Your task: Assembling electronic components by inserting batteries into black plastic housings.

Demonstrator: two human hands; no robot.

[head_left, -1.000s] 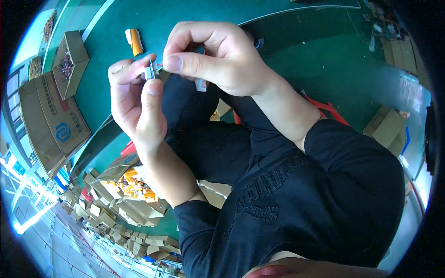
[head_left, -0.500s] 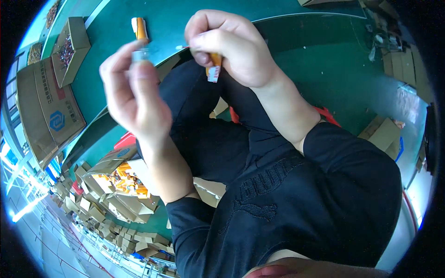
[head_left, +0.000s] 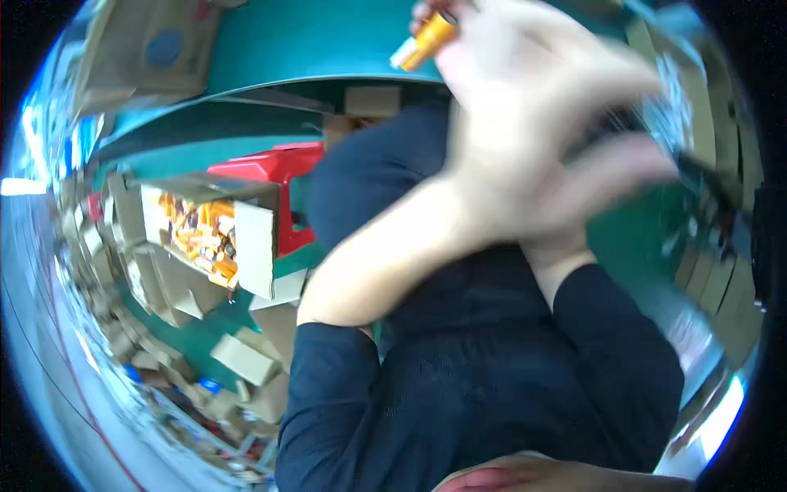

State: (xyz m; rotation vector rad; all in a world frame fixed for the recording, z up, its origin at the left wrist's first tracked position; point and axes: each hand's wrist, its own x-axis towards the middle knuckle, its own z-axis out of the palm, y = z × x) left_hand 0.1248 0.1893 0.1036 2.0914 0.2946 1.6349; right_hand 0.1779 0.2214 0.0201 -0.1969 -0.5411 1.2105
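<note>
My left hand (head_left: 525, 139) is blurred by motion and crosses in front of my right hand. Its thumb and fingers look spread apart toward the right, and nothing shows between them. Mostly hidden behind it, my right hand (head_left: 455, 49) has its fingertips on a small orange cylinder (head_left: 433, 37) with a pale, label-like end. The cylinder is held tilted over the green table (head_left: 328, 49), near its front edge.
An open carton (head_left: 254, 250) of several orange cylinders stands at the left, beside a red plastic stool (head_left: 287, 164). A large cardboard box (head_left: 152, 53) sits at the far left of the table. More cartons (head_left: 246, 358) lie on the floor.
My left hand has swung right across my right hand and its fingers have spread; the small clear piece it pinched no longer shows. The view has turned, bringing the carton and red stool more into sight.
</note>
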